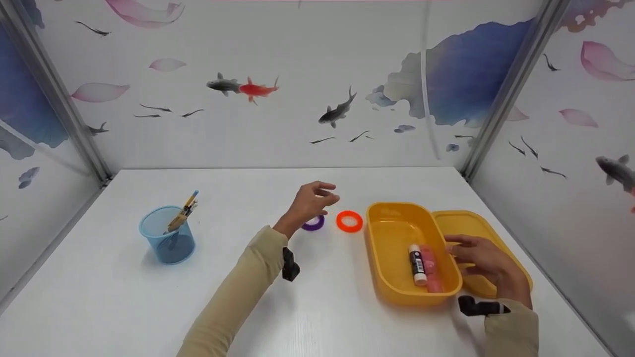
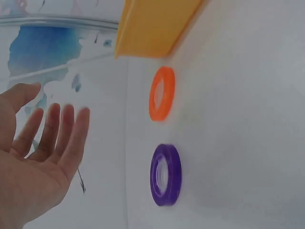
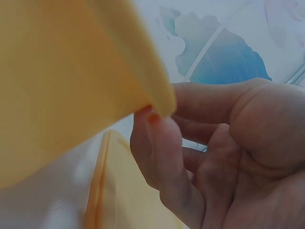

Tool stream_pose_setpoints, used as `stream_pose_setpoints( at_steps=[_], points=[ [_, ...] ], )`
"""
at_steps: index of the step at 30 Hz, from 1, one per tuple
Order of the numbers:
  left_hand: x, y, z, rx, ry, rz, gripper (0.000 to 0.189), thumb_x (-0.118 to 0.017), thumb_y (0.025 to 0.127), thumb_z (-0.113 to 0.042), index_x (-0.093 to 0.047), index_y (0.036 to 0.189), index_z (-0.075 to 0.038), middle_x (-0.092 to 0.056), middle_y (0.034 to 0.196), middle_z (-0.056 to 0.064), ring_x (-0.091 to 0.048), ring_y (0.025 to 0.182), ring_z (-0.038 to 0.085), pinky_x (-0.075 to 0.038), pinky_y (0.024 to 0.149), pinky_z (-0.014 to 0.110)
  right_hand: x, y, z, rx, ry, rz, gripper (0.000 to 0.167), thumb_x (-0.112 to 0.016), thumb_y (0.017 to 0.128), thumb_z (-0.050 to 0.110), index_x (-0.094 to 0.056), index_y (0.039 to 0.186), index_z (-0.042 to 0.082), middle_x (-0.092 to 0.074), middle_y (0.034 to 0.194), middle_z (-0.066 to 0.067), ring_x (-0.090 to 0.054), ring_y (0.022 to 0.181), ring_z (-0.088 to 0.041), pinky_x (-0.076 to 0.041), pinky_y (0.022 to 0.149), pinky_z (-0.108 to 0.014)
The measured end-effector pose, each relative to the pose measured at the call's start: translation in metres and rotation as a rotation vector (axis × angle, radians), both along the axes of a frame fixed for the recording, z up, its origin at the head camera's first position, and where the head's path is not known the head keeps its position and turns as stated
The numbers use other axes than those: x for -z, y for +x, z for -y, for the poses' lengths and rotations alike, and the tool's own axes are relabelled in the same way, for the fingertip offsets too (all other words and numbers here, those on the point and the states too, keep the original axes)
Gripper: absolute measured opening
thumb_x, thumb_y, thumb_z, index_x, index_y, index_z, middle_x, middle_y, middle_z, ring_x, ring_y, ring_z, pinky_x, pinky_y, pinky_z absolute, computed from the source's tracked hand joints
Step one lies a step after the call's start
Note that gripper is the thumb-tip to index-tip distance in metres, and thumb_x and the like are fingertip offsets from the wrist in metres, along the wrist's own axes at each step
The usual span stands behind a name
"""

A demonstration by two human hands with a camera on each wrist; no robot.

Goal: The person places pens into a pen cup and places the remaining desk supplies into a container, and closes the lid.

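Observation:
My left hand (image 1: pixel 312 199) hovers over a purple tape roll (image 1: pixel 313 223), its fingers loosely bent and nothing in them. In the left wrist view, the relaxed hand (image 2: pixel 45 148) is apart from the purple roll (image 2: pixel 166 175) and the orange tape roll (image 2: pixel 162 94). At the right side of a yellow box (image 1: pixel 392 292), my right hand (image 1: pixel 488 260) holds the rim. The right wrist view shows fingertips (image 3: pixel 164 143) right at the rim's corner. Inside the box lie a glue stick (image 1: pixel 417 265) and a pink object (image 1: pixel 430 270). The orange tape roll (image 1: pixel 349 221) lies left of the box.
A yellow lid (image 1: pixel 461 220) lies flat to the right of the box, partly under the right hand. At the left stands a blue mesh pen cup (image 1: pixel 168 243) with a pencil (image 1: pixel 190 199) and brushes. Printed panels (image 1: pixel 297 134) enclose the white table (image 1: pixel 238 307).

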State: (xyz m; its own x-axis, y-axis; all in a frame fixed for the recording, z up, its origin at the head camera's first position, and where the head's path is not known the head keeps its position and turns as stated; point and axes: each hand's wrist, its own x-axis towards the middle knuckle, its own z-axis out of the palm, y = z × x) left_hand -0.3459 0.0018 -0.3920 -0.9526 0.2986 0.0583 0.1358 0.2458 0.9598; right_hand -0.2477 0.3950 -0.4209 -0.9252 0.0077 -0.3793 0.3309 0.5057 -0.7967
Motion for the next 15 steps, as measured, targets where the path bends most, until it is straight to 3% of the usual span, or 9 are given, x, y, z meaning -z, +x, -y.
stream_pose_setpoints(
  at_steps=[6,15],
  points=[
    [0.012,-0.004,0.021,-0.081,-0.138,-0.097,0.042,-0.070,0.094,-0.023,-0.061,0.131,-0.006,-0.064,0.129,0.018,-0.062,0.122,0.033,-0.055,0.103,0.042,0.002,-0.001,0.000,0.008,0.014,-0.003,0.072,-0.063,0.096,0.046,-0.038,0.154,0.010,-0.045,0.153,-0.019,-0.063,0.113,-0.022,-0.058,0.097,-0.036],
    [0.038,-0.014,0.034,-0.147,-0.108,-0.040,0.044,-0.074,0.092,-0.023,-0.061,0.131,-0.008,-0.066,0.125,0.014,-0.063,0.121,0.029,-0.055,0.103,0.040,0.003,-0.001,-0.001,0.011,-0.009,0.003,0.072,-0.064,0.096,0.044,-0.037,0.154,0.010,-0.045,0.154,-0.019,-0.063,0.111,-0.021,-0.058,0.097,-0.037]
  ],
)
